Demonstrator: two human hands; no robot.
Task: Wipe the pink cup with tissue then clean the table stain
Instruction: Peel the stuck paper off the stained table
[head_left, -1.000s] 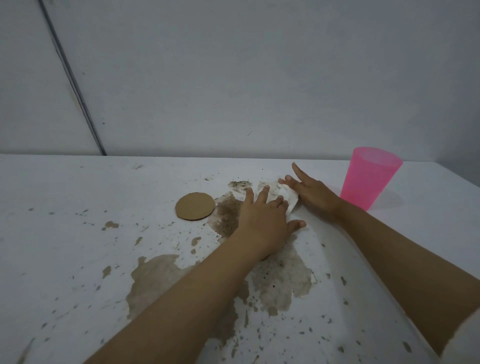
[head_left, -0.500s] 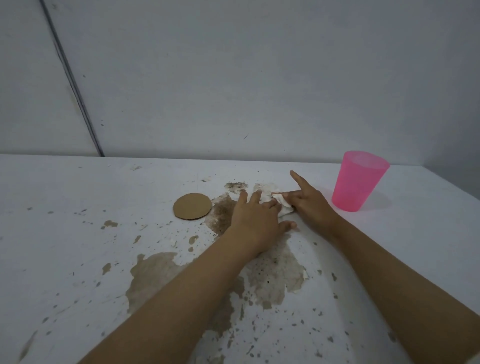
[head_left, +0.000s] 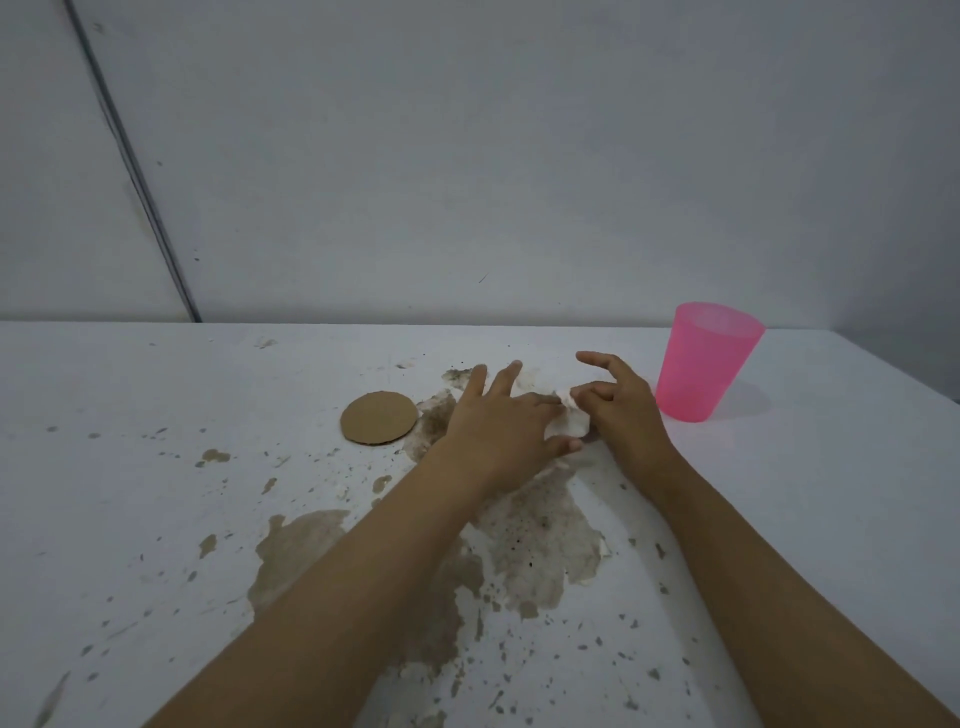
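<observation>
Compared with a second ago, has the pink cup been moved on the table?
No. The pink cup stands upright to the right of the cardboard disc, near the back edge of the table, as before; only the camera shifted.

The tissue (head_left: 569, 423) lies mostly hidden between both hands; forearms run off-frame.

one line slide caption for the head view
Both hands gather white tissue on stained white table beside translucent pink plastic cup.

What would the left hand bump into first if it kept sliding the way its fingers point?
Probably nothing on the table: the left hand points past the stain toward the wall. Depth is unclear.
</observation>
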